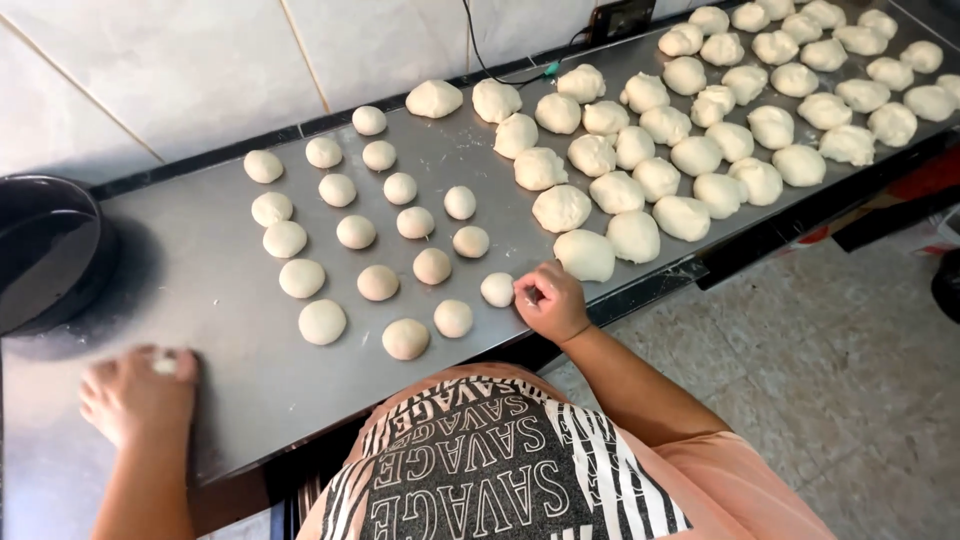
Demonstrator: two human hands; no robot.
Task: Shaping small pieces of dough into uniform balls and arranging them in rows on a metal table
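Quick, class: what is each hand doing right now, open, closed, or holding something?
Left hand: flat and open, pressing a dough piece on the metal table.
Right hand: curled, fingertips beside a small dough ball; grip cannot be told.

1. A food-preparation kitchen, likely a bakery or small eatery.
2. A long steel worktable (200,300) fills the view, with rows of rolled dough balls (356,232) at centre and rougher dough lumps (700,110) toward 2 o'clock.
3. Tiled wall (200,60) at 11 o'clock; tiled floor (850,380) at 4 o'clock.
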